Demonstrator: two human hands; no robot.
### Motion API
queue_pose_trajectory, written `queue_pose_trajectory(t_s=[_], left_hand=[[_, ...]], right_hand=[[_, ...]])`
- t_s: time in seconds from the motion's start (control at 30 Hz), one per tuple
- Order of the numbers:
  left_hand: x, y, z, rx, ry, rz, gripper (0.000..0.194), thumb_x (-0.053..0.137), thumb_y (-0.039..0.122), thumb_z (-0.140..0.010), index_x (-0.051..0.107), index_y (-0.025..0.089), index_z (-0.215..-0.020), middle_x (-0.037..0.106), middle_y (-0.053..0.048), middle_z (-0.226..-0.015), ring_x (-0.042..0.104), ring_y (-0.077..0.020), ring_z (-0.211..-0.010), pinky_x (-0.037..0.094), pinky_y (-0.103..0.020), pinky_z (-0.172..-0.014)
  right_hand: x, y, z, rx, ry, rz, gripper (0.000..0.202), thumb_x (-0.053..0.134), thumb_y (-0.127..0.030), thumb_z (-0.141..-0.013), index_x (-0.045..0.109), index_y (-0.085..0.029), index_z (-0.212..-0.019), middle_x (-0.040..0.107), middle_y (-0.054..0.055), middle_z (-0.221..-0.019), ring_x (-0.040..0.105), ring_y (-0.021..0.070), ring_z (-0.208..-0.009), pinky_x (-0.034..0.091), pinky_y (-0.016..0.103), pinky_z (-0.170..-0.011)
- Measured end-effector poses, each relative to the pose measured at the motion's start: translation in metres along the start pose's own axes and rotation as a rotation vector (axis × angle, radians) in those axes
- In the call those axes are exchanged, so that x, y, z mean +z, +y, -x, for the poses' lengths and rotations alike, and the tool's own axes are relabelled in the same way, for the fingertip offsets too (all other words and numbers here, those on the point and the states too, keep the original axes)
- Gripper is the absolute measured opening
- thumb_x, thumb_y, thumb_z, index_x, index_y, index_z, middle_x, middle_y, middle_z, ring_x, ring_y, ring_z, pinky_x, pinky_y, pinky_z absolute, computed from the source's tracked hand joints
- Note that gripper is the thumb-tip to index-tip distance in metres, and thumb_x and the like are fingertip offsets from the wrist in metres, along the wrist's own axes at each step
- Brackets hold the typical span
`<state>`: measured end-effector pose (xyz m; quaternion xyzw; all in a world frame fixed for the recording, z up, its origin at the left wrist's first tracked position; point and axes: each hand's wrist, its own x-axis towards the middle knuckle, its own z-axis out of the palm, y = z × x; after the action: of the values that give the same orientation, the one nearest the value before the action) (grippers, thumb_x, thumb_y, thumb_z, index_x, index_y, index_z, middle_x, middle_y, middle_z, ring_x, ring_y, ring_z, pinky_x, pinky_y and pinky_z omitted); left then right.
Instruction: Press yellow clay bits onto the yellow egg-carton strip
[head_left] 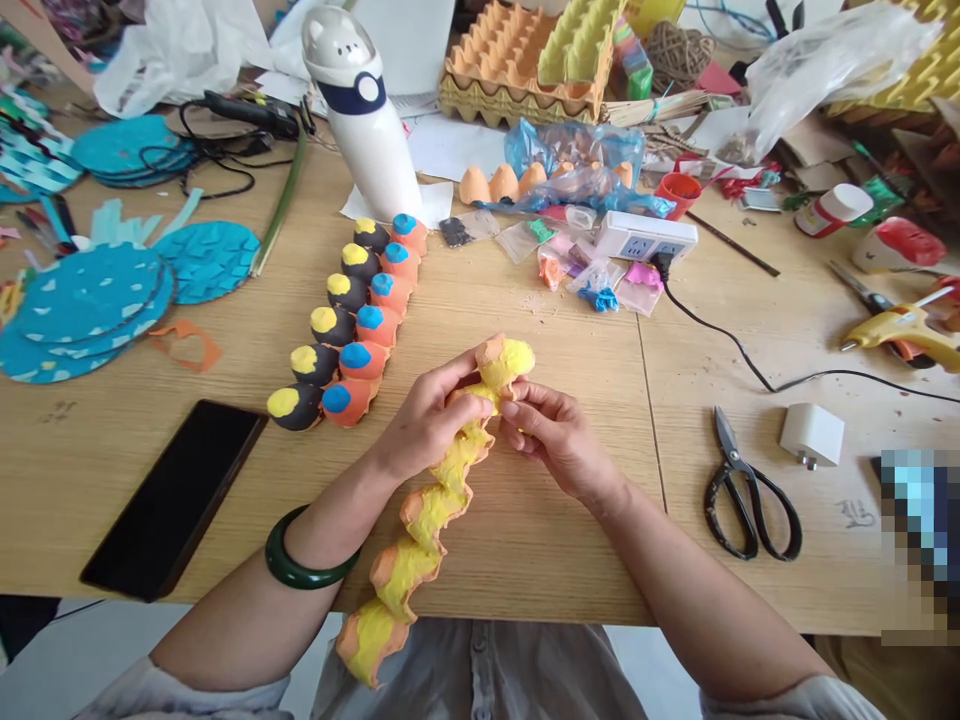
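A strip of egg carton (pixel 422 515), orange and coated with yellow clay along its cups, slants from the middle of the table down over the front edge. My left hand (pixel 431 415) is wrapped round the strip near its far end. With thumb and fingers pinched together, my right hand (pixel 551 430) touches the strip's edge just below the last cup. Whether a bit of clay sits in that pinch is hidden. Beyond my left hand stand two finished-looking carton rows, one black with yellow tops (pixel 330 325) and one orange with blue tops (pixel 369 318).
A black phone (pixel 176 500) lies at the left front, scissors (pixel 739 490) and a white charger (pixel 812 434) at the right. Farther back are a white bottle (pixel 375 140), a power strip (pixel 645 237) with its cord, clay bags (pixel 592 280), egg trays (pixel 517 60) and a yellow glue gun (pixel 904 330).
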<state>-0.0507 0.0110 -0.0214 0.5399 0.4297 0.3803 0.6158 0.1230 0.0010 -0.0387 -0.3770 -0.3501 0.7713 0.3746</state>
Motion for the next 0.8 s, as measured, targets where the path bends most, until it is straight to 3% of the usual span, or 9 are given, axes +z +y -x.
queue_pose_trajectory(t_s=[0.17, 0.37, 0.43, 0.6, 0.7, 0.8], left_hand=[[0.0005, -0.0031, 0.0002, -0.015, -0.044, 0.038, 0.042, 0.057, 0.028, -0.090, 0.066, 0.019, -0.130, 0.074, -0.005, -0.110, 0.069, -0.0185, -0.084, 0.056, -0.028, -0.068], [0.0007, -0.0065, -0.0028, -0.071, 0.019, 0.127, 0.044, 0.063, 0.031, -0.087, 0.068, 0.025, -0.130, 0.073, -0.005, -0.119, 0.066, -0.0275, -0.118, 0.060, -0.034, -0.084], [0.0015, -0.0046, -0.0036, -0.101, 0.023, 0.116, 0.042, 0.069, 0.029, -0.082, 0.071, 0.025, -0.124, 0.075, -0.004, -0.115, 0.068, -0.0275, -0.114, 0.060, -0.036, -0.086], [0.0012, -0.0018, -0.0046, -0.203, 0.037, 0.179, 0.033, 0.069, 0.025, -0.074, 0.073, 0.026, -0.107, 0.075, -0.003, -0.104, 0.069, -0.0244, -0.096, 0.059, -0.034, -0.074], [0.0002, -0.0037, -0.0058, -0.198, 0.087, 0.159, 0.036, 0.065, 0.022, -0.072, 0.073, 0.025, -0.107, 0.073, -0.001, -0.095, 0.066, -0.0212, -0.085, 0.055, -0.032, -0.067], [0.0002, -0.0064, -0.0072, -0.152, 0.108, 0.117, 0.036, 0.064, 0.024, -0.073, 0.073, 0.023, -0.107, 0.073, -0.002, -0.095, 0.066, -0.0221, -0.088, 0.055, -0.033, -0.073]], right_hand=[[0.0022, -0.0035, 0.0024, -0.033, -0.026, 0.043, 0.035, 0.081, -0.047, -0.078, 0.060, -0.020, -0.081, 0.051, -0.007, -0.058, 0.034, 0.0069, -0.050, 0.019, 0.024, -0.047], [-0.0010, -0.0029, 0.0006, 0.025, -0.029, 0.004, 0.031, 0.077, -0.043, -0.080, 0.058, -0.020, -0.075, 0.045, -0.007, -0.055, 0.031, 0.0072, -0.050, 0.018, 0.026, -0.049], [-0.0020, -0.0019, -0.0002, 0.045, -0.040, 0.008, 0.033, 0.078, -0.043, -0.080, 0.055, -0.020, -0.074, 0.044, -0.008, -0.055, 0.031, 0.0072, -0.050, 0.018, 0.025, -0.049], [-0.0011, 0.0004, -0.0008, 0.053, -0.052, 0.041, 0.032, 0.077, -0.044, -0.080, 0.056, -0.020, -0.077, 0.049, -0.006, -0.058, 0.034, 0.0071, -0.050, 0.018, 0.024, -0.046], [-0.0003, 0.0013, -0.0009, 0.050, -0.057, 0.075, 0.030, 0.072, -0.044, -0.083, 0.056, -0.020, -0.076, 0.054, -0.004, -0.060, 0.037, 0.0079, -0.050, 0.021, 0.023, -0.045], [-0.0011, 0.0023, -0.0015, 0.031, -0.033, 0.124, 0.038, 0.068, -0.051, -0.088, 0.055, -0.019, -0.071, 0.054, -0.003, -0.059, 0.037, 0.0079, -0.049, 0.023, 0.024, -0.045]])
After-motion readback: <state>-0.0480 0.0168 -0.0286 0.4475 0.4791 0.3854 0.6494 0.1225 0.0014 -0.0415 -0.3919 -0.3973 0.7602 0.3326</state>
